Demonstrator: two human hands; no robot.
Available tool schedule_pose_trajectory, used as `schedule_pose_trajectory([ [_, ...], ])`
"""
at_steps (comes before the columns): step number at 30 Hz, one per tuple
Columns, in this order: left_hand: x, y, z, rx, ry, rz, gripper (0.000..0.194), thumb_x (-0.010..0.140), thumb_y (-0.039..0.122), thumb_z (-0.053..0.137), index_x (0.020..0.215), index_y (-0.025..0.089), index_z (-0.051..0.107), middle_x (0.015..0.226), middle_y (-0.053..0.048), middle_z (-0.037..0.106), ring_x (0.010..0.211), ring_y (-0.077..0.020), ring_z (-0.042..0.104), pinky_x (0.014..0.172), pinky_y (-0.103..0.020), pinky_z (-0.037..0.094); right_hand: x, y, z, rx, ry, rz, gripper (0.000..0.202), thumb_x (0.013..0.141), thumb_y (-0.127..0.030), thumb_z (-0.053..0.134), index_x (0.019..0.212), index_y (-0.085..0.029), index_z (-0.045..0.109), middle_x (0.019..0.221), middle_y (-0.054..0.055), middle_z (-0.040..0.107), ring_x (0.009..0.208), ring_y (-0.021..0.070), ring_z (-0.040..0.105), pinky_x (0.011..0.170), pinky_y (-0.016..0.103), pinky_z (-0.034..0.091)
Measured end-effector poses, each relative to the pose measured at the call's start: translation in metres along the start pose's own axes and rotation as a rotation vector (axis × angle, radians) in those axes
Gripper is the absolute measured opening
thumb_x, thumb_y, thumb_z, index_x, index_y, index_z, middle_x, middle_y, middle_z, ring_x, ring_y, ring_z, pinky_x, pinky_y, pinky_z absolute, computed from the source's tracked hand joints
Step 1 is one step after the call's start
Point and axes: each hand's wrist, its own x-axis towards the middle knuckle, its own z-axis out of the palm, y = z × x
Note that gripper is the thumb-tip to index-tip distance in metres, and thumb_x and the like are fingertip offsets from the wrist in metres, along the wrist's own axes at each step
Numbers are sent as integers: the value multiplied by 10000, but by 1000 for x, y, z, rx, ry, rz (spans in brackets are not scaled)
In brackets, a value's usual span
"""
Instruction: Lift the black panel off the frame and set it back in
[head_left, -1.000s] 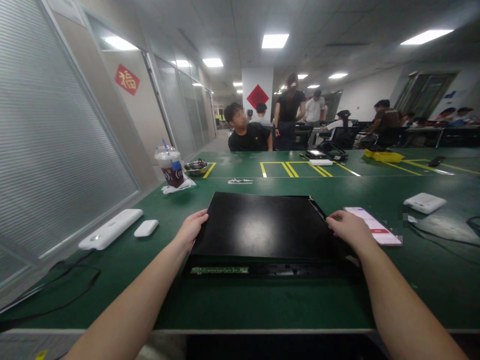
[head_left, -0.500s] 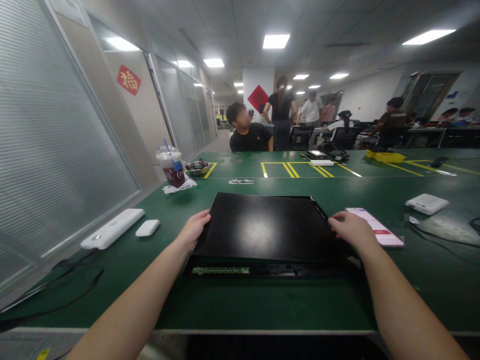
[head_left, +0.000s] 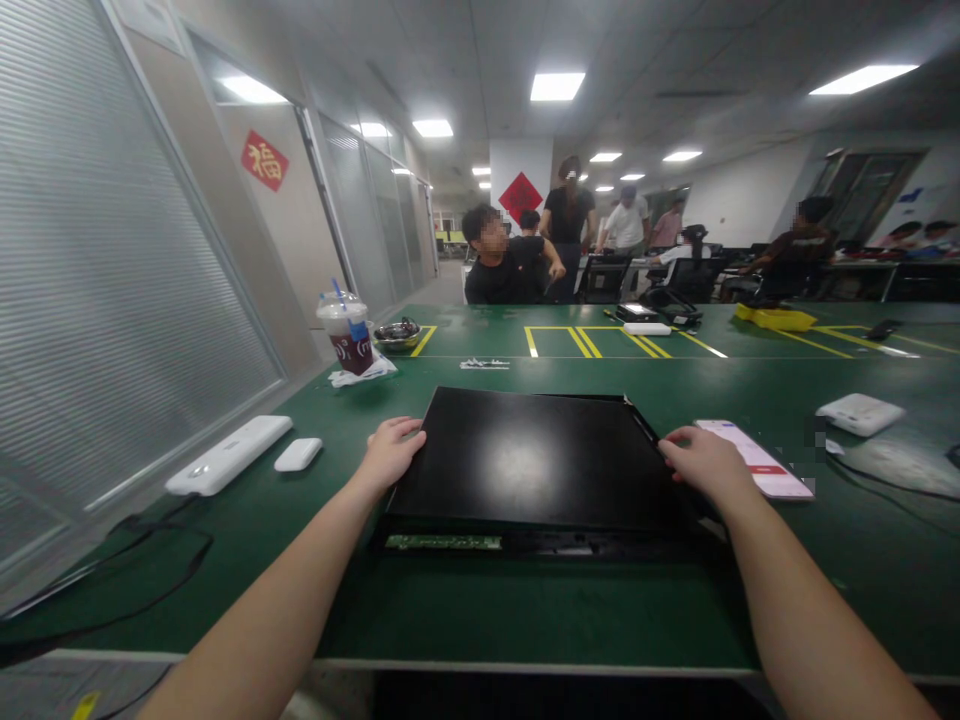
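Note:
A flat black screen panel [head_left: 525,460] lies tilted over a shallow black frame [head_left: 630,545] on the green table. It sits off-line with the frame, whose far right corner and right side show past it. Along the near side, a green circuit board strip [head_left: 442,542] is exposed. My left hand [head_left: 391,455] grips the panel's left edge, fingers bent and partly hidden behind it. At the right side my right hand [head_left: 701,460] is closed, thumb and fingertips at the frame's edge beside the panel. How much of each it holds is hidden.
A phone [head_left: 757,460] lies close to my right hand. White devices [head_left: 229,455] with cables, a small white case [head_left: 298,455] and a drink cup [head_left: 346,340] are on the left. Farther back are a metal bowl [head_left: 397,335], a yellow tray [head_left: 772,317] and a seated person [head_left: 502,265].
My left fingers have shifted slightly at the panel's left edge and show more over it. The panel and right hand stay nearly in place. The seated person has raised an arm.

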Motion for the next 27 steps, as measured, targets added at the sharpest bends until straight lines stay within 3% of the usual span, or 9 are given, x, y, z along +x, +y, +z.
schedule_pose_trajectory([
  [5, 7, -14, 4, 300, -49, 77, 284, 807, 248, 617, 1018, 155, 783, 1283, -162, 671, 1280, -317, 554, 1117, -427, 355, 0, 0, 0, 3, 25, -20, 300, 812, -384, 519, 953, -204, 714, 707, 66, 723, 621, 215, 668, 643, 337, 457],
  [13, 4, -18, 10, 323, -109, 129, 311, 795, 279, 618, 1023, 138, 775, 1194, -147, 688, 1175, -289, 594, 1017, -375, 449, 3, 3, 1, -3, 8, -13, 295, 815, -391, 517, 958, -214, 705, 721, 63, 732, 656, 228, 683, 657, 349, 466],
  [18, -2, -9, 8, 298, -90, 153, 399, 813, 269, 598, 1174, 147, 720, 1220, -142, 629, 1186, -258, 578, 1004, -342, 464, 5, 4, 2, -3, 23, -26, 310, 805, -392, 519, 964, -210, 713, 715, 67, 730, 672, 236, 689, 652, 350, 471],
  [22, -3, -4, 3, 370, -123, 70, 509, 840, 307, 577, 1312, 123, 628, 1337, -168, 534, 1075, -233, 638, 996, -331, 475, 7, 6, 2, 11, 6, -10, 312, 806, -402, 516, 966, -216, 709, 723, 62, 736, 640, 225, 684, 661, 354, 479],
  [24, -4, -4, 0, 482, -129, 21, 573, 869, 360, 547, 1381, 105, 572, 1392, -196, 501, 1162, -279, 604, 1040, -368, 443, 8, 7, 3, 18, 2, -2, 312, 808, -406, 514, 966, -219, 708, 720, 59, 736, 638, 222, 684, 674, 354, 485],
  [27, -4, -5, -3, 706, -159, -47, 597, 905, 477, 474, 1391, 148, 585, 1502, -214, 429, 1366, -408, 414, 1089, -510, 371, 9, 9, 4, 32, -1, 3, 313, 813, -410, 516, 971, -219, 706, 718, 59, 736, 651, 222, 690, 676, 347, 489],
])
